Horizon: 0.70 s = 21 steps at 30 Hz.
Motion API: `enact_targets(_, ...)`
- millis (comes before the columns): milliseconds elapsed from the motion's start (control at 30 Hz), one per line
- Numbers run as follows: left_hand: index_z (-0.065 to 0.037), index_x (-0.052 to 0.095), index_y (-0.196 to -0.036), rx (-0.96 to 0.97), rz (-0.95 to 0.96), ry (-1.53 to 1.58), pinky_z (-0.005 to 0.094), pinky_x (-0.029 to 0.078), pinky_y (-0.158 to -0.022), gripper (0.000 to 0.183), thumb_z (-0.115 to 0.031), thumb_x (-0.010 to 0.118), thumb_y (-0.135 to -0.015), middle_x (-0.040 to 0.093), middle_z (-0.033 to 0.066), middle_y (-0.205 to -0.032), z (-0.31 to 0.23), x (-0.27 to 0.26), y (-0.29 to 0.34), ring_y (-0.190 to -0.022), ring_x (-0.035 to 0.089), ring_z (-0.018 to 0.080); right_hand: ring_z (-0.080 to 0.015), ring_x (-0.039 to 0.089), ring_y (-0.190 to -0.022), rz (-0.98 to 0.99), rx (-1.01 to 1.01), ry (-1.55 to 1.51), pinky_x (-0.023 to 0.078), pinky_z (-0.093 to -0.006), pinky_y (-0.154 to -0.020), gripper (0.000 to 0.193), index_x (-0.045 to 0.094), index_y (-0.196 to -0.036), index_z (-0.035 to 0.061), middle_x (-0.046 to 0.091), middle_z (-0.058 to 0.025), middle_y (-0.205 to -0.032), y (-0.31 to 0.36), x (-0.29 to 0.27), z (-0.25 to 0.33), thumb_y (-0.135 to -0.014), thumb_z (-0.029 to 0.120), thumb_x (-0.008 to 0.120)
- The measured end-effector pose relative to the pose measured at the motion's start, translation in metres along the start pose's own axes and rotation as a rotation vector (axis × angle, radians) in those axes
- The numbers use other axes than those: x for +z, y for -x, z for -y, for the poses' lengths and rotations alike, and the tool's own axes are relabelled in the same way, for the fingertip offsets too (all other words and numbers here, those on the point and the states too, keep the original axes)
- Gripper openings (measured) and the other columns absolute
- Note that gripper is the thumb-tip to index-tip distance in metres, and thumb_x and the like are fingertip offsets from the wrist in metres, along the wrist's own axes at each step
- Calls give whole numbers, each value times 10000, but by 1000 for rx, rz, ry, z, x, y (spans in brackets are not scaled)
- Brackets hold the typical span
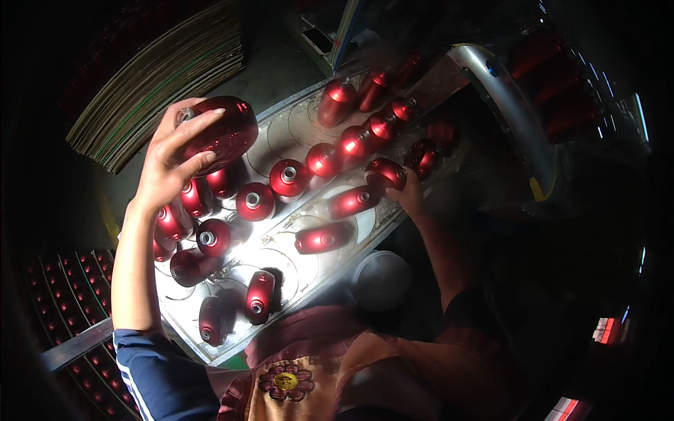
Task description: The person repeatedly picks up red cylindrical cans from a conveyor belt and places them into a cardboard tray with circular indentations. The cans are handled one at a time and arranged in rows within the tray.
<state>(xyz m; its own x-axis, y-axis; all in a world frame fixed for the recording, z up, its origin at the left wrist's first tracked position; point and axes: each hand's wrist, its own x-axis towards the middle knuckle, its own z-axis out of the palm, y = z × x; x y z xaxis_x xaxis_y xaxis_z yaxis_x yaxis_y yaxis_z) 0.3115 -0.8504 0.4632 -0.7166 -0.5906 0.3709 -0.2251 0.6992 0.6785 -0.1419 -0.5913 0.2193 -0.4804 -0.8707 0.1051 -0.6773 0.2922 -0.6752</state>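
Spread likely for steadiness, the left hand [163, 154] grasps a glossy dark-red rounded bottle [235, 133]; the shadowed right hand [409, 194] seemingly grips a shiny red bottle [386, 172].

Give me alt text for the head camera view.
A person's left hand holds up a glossy red bottle at the left side of a pale worktable; the right hand touches another red bottle. Other red bottles, some upright, some lying, are spread across it.

A pale table [298, 272] carries red bottles [286, 182]. Many sit between the left hand [168, 151] and the right hand [407, 193].
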Motion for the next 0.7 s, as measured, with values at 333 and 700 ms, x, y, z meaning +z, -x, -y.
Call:
enact_targets(333,-311,678,-1186,35,368,-34,412,362,-1049,586,4,745,-696,490,84,-1345,154,119,-53,-1202,490,288,-319,532,-1164,-201,16,231,452,-386,-962,611,503,-1292,47,538,-152,-1248,9,-75,69,-734,-15,743)
enact_targets(700,-299,766,-988,-39,414,-99,422,376,-1050,421,-34,768,-661,498,56,-1387,168,91,1,-1245,461,285,-254,532,-1186,-138,27,96,461,-332,-959,582,513,-1287,63,540,-107,-1251,-3,-78,99,-753,-40,720)
